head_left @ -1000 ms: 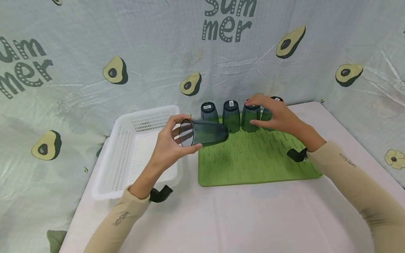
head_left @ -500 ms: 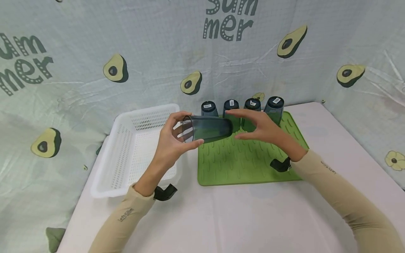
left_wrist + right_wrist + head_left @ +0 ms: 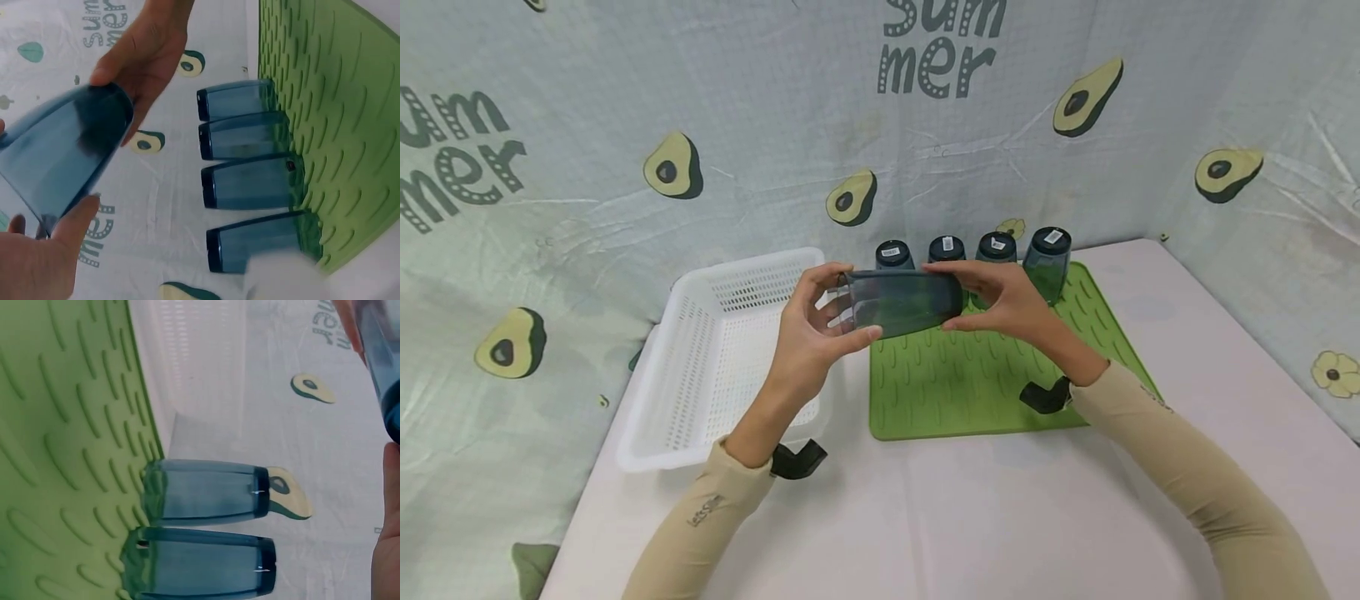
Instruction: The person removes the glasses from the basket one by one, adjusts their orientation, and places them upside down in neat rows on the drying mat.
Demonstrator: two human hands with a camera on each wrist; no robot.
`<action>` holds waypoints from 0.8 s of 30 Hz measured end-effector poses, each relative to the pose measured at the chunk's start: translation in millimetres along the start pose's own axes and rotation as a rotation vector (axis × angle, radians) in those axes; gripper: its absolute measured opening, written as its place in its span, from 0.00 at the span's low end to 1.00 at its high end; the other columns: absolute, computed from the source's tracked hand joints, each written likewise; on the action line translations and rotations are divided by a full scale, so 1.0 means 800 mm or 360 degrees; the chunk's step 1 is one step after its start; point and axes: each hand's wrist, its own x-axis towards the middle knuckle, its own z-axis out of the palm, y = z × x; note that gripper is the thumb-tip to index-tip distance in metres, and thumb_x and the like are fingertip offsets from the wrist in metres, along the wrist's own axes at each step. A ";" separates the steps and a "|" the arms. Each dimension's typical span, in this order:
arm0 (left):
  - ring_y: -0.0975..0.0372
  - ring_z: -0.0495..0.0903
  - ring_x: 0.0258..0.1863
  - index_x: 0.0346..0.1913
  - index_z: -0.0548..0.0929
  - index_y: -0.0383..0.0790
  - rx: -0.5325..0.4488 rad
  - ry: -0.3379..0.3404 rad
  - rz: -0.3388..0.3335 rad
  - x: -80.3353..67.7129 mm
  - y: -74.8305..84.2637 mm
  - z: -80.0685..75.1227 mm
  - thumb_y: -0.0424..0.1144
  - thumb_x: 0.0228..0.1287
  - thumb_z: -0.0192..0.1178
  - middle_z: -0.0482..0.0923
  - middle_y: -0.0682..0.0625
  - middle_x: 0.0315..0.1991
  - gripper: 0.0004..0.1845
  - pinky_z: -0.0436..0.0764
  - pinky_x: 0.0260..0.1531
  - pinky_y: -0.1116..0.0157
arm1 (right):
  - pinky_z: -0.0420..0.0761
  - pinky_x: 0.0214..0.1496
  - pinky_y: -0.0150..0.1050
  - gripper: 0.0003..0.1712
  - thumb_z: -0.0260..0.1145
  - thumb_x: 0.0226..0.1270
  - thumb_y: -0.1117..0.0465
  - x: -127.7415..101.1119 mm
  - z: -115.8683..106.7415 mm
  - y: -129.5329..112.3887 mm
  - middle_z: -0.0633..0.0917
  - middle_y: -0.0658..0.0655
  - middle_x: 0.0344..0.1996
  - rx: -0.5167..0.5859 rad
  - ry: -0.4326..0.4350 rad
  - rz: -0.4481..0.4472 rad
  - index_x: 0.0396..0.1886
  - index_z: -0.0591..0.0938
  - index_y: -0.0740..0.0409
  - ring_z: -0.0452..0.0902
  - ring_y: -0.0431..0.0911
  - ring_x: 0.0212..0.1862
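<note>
A blue-tinted drinking glass (image 3: 902,302) lies on its side in the air between both hands, its mouth to the left. My left hand (image 3: 811,333) grips it round the rim end, thumb below and fingers behind. At the base end, my right hand (image 3: 1000,298) holds it between thumb and fingers, as the left wrist view also shows. Behind, several matching glasses stand upside down in a row along the back of a green drying mat (image 3: 992,392); among them are the rightmost glass (image 3: 1048,262) and the leftmost glass (image 3: 894,254), with stickers on their bases.
To the left of the mat stands a white perforated plastic basket (image 3: 722,358). White cloth covers the table (image 3: 925,508). A curtain with avocado prints (image 3: 760,108) hangs close behind the row of glasses.
My right hand has left the row of standing glasses, moved left and taken hold of the base of the held glass. The left hand has shifted slightly right with that glass.
</note>
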 end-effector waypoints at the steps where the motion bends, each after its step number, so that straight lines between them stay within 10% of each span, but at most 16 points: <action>1: 0.46 0.78 0.59 0.68 0.68 0.36 0.0016 -0.0029 0.0015 0.000 0.001 -0.002 0.18 0.52 0.70 0.68 0.44 0.60 0.39 0.83 0.55 0.58 | 0.77 0.66 0.43 0.43 0.79 0.46 0.80 0.000 -0.001 -0.001 0.79 0.66 0.65 -0.0023 0.0003 -0.0010 0.67 0.76 0.70 0.75 0.46 0.67; 11: 0.56 0.78 0.61 0.68 0.71 0.39 0.0836 -0.0396 0.0176 -0.002 0.011 -0.024 0.29 0.45 0.82 0.74 0.47 0.64 0.44 0.77 0.62 0.65 | 0.84 0.53 0.35 0.40 0.87 0.41 0.64 0.002 -0.012 -0.019 0.88 0.57 0.54 -0.0467 -0.0046 -0.0186 0.60 0.85 0.60 0.85 0.41 0.55; 24: 0.55 0.80 0.53 0.70 0.72 0.36 0.1484 -0.0671 -0.0033 -0.017 0.017 0.002 0.45 0.47 0.82 0.77 0.45 0.62 0.47 0.82 0.52 0.56 | 0.87 0.38 0.35 0.37 0.85 0.45 0.46 0.016 -0.030 -0.065 0.91 0.53 0.43 -0.0817 -0.0506 -0.0285 0.55 0.88 0.57 0.89 0.41 0.38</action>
